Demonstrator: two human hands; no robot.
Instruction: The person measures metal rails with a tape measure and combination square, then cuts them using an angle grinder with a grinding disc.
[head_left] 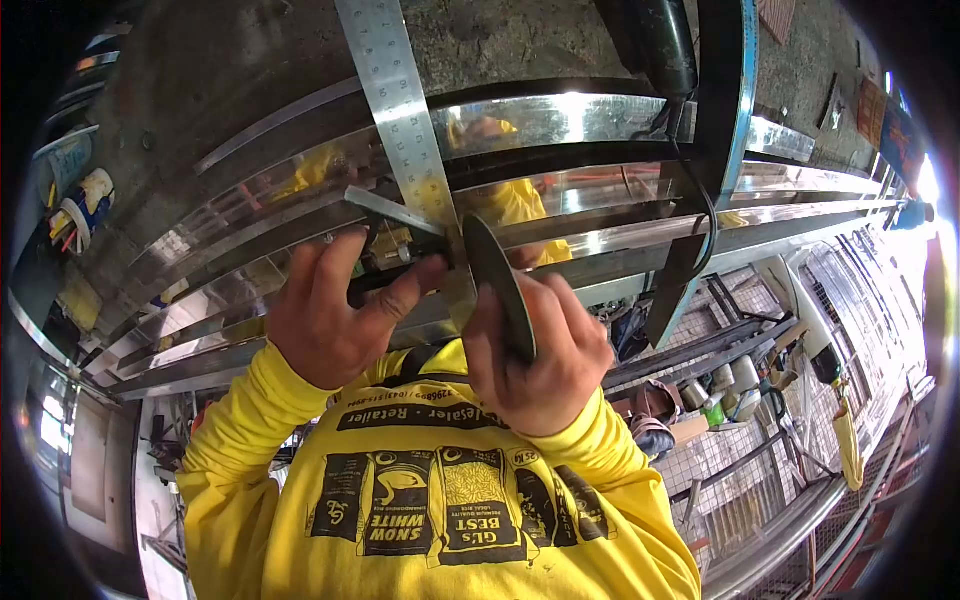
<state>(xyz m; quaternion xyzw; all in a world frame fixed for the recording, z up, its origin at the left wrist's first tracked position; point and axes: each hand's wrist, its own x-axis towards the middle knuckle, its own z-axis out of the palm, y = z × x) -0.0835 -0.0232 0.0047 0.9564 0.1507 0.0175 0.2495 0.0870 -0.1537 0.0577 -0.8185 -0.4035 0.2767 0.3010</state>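
A thin, dark cutting disc (500, 285), seen nearly edge-on, is gripped in my right hand (550, 350), with the thumb on one face and the fingers on the other. Its upper edge is close to the lower part of a wide steel ruler (398, 95), which lies across several shiny metal bars (560, 118). My left hand (335, 305) is to the left of the ruler, thumb and fingers apart in a C shape over the bars. The left thumb tip is right at the ruler's edge. A short, flat metal strip (393, 210) slants just above that hand.
A black power tool (668, 50) with a cord (712, 225) is at the top, beside a blue-edged metal beam (738, 110). To the right, cups and odds and ends (735, 385) stand on wire mesh (735, 455). A container (85, 200) is at the far left.
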